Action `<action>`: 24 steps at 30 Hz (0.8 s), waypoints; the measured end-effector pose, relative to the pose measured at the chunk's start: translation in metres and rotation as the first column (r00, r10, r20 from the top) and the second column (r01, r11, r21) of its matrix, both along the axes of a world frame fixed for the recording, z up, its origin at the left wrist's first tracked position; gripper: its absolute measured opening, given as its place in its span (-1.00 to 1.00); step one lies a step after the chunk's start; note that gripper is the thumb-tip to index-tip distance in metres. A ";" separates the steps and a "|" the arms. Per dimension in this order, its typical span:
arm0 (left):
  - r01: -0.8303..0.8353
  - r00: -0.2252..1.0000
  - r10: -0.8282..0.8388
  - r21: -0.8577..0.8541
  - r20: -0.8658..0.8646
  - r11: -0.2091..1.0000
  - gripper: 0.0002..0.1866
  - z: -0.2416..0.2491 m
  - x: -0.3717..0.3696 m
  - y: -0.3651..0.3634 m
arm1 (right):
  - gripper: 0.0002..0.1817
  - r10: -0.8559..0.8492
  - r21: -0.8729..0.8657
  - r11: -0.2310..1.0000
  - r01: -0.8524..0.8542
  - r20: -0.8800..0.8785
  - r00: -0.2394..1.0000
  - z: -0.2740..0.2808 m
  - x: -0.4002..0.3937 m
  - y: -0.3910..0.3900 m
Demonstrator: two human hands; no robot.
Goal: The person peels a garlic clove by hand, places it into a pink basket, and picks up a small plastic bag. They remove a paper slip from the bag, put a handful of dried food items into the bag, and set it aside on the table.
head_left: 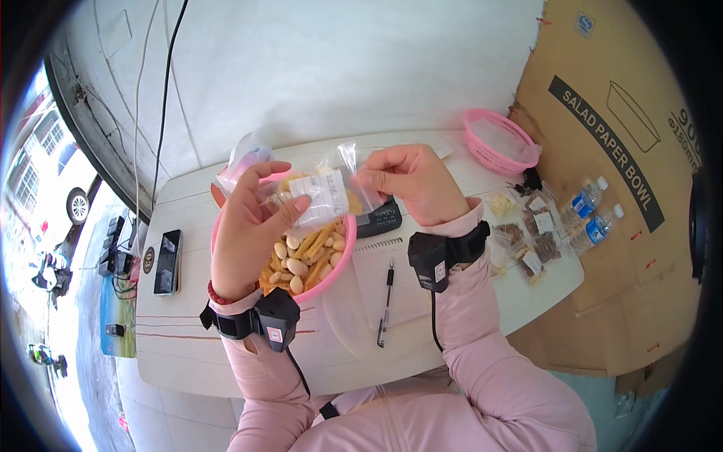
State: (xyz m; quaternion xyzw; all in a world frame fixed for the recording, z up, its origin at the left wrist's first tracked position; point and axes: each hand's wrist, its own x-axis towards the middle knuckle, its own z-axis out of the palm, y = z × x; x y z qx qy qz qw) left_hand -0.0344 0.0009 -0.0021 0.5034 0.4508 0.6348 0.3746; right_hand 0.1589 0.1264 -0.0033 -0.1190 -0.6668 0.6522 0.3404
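Between my two hands is a clear plastic bag [325, 197] with a white printed label and yellowish contents. My left hand [252, 218] grips its left side, the thumb lying over the label. With thumb and fingers pinched, my right hand [410, 181] holds the bag's right edge. Below it stands a pink basket [348, 260], filled with pale rounded pieces and yellow-brown strips [305, 256]; my left hand and the bag hide part of it. Behind the bag, a dark device [379, 218] is partly hidden.
A notebook [365, 301] with a pen [387, 301] lies on the white table [188, 361]. At right are several filled bags [538, 233], two water bottles [595, 230] and a pink basket [489, 154]. A phone [169, 262] lies left. A large cardboard sheet [595, 301] borders the right.
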 end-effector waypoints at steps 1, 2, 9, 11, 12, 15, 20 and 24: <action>0.017 1.000 -0.017 -0.010 -0.010 1.000 -0.54 -0.001 -0.001 0.002 | -0.92 -0.027 0.004 1.000 0.026 0.017 1.000 -0.002 0.001 -0.002; 0.014 1.000 -0.014 -0.007 -0.010 1.000 -0.54 -0.002 0.000 0.003 | -0.93 -0.053 0.010 0.999 0.053 0.033 0.998 -0.003 0.001 -0.001; -0.270 0.947 0.289 0.139 -0.142 0.953 -0.56 -0.014 0.016 0.018 | -0.87 -0.148 0.142 0.980 0.136 0.080 0.986 0.000 0.003 -0.003; -0.385 0.859 0.447 0.261 -0.248 0.885 -0.61 -0.013 0.019 0.017 | -0.84 -0.121 0.118 0.987 0.108 0.109 0.987 0.003 0.004 -0.011; -0.303 0.927 0.331 0.166 -0.179 0.938 -0.70 -0.003 0.024 0.010 | -0.84 -0.114 0.115 0.988 0.102 0.109 0.987 0.003 0.003 -0.014; -0.129 0.985 0.129 0.007 -0.115 0.992 -0.83 0.009 0.044 -0.004 | -0.81 -0.124 0.125 0.986 0.111 0.102 0.987 -0.001 -0.004 -0.026; -0.094 0.955 0.053 -0.129 -0.292 0.987 -0.77 0.004 0.041 -0.005 | -0.76 -0.145 0.271 0.955 0.117 0.084 0.986 0.000 -0.010 -0.046; 0.010 0.993 -0.018 -0.070 -0.118 0.997 -0.71 0.003 0.038 -0.005 | -0.78 -0.036 0.187 0.982 0.005 0.166 0.985 0.007 -0.003 -0.044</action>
